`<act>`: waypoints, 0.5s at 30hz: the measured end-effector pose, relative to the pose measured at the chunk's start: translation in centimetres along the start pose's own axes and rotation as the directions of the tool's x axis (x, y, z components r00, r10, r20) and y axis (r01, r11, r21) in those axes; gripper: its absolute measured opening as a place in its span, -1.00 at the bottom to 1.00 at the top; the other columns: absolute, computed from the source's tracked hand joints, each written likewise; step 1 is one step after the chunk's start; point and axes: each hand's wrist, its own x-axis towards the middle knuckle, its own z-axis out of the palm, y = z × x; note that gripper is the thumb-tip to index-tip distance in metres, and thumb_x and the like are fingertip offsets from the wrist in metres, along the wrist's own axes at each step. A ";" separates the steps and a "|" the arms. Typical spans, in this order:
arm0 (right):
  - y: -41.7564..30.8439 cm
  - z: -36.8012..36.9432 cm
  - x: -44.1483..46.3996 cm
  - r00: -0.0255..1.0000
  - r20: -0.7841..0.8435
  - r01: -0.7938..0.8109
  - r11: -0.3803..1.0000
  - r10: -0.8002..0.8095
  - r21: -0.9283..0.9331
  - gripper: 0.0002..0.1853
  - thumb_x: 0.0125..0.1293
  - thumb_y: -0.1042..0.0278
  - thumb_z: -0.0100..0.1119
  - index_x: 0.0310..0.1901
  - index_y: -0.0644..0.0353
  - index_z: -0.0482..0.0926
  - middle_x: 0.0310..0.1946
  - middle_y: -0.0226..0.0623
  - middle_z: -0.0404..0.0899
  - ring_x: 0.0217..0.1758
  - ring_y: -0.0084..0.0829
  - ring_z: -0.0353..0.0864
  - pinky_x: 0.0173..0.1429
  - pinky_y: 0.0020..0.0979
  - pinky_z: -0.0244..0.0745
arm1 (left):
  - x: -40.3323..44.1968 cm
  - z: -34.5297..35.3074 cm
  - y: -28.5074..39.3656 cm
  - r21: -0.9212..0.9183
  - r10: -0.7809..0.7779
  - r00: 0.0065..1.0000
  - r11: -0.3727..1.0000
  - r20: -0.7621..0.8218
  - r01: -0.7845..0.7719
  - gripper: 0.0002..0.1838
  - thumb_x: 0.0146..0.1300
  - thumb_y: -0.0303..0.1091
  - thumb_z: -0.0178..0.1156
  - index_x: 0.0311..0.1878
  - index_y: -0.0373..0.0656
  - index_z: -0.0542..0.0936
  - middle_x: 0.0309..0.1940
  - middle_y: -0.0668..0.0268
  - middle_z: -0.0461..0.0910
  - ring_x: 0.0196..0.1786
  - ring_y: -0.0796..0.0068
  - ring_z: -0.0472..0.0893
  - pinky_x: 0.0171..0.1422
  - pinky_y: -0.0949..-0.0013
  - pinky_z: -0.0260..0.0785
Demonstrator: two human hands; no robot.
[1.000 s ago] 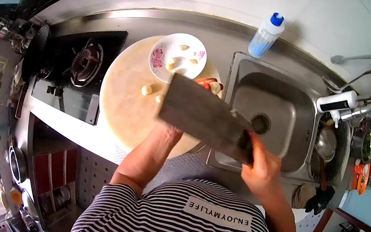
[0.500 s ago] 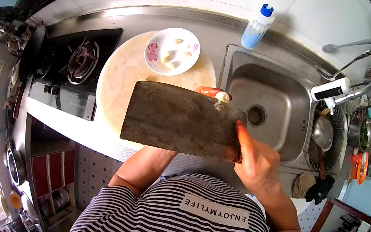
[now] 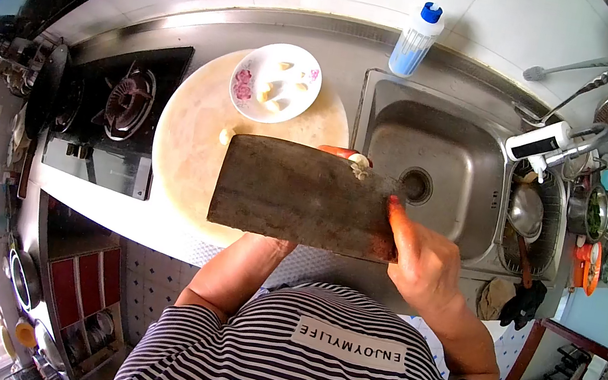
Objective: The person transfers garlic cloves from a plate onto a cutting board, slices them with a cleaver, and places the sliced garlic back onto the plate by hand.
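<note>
My right hand (image 3: 425, 264) is wrapped round the handle end of a broad dark cleaver (image 3: 302, 198), whose blade lies flat to the view over the round cutting board (image 3: 189, 129). The blade covers most of my left hand (image 3: 351, 154); only reddish fingertips show past its upper edge, beside a pale garlic piece (image 3: 360, 161). Whether those fingers grip it is hidden. Another garlic clove (image 3: 226, 136) sits on the board by the blade's upper left corner. Several cloves lie in a white flowered plate (image 3: 242, 102) at the back of the board.
A steel sink (image 3: 470, 170) is right of the board, with a blue-capped bottle (image 3: 413, 45) behind it. The gas stove (image 3: 127, 106) stands to the left. A wire basket with a ladle (image 3: 525, 211) and dark cloths (image 3: 521, 306) are at the right.
The cleaver has swung from a slant to nearly level and come down towards my body, then shifted slightly. The view has moved a little. The plate's cloves look the same.
</note>
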 end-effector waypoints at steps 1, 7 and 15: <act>0.1 0.1 0.0 1.000 -0.005 0.010 1.000 -0.011 -0.012 -0.40 0.12 0.55 0.20 0.27 0.27 0.43 -0.59 -0.32 0.47 -0.59 -0.32 0.54 -0.50 -0.25 0.45 | -0.1 0.2 0.2 -0.001 -0.001 1.000 1.000 0.000 0.001 -0.53 0.38 -0.08 0.13 0.18 -0.24 0.52 0.10 0.17 0.60 0.10 0.35 0.61 0.23 0.26 0.48; 0.6 -0.1 -0.2 0.999 0.031 -0.007 0.997 0.010 -0.079 -0.44 0.15 0.53 0.18 0.26 0.25 0.45 -0.60 -0.33 0.45 -0.61 -0.33 0.53 -0.50 -0.26 0.47 | 0.7 -2.4 -2.2 0.084 0.130 0.985 0.987 0.116 -0.140 -0.49 0.36 -0.06 0.17 0.23 -0.21 0.49 0.13 0.18 0.57 0.15 0.32 0.58 0.30 0.20 0.44; 5.6 1.2 -3.0 0.946 0.086 -0.300 0.943 0.314 -0.145 -0.35 0.01 0.59 0.30 0.23 0.31 0.42 -0.23 0.05 0.68 -0.32 0.01 0.72 -0.26 -0.14 0.62 | -0.1 -0.2 0.9 -0.146 -0.007 1.000 0.989 -0.009 0.005 -0.81 0.35 -0.54 0.14 0.00 -0.26 0.56 -0.13 0.19 0.64 -0.12 0.33 0.65 0.07 0.29 0.55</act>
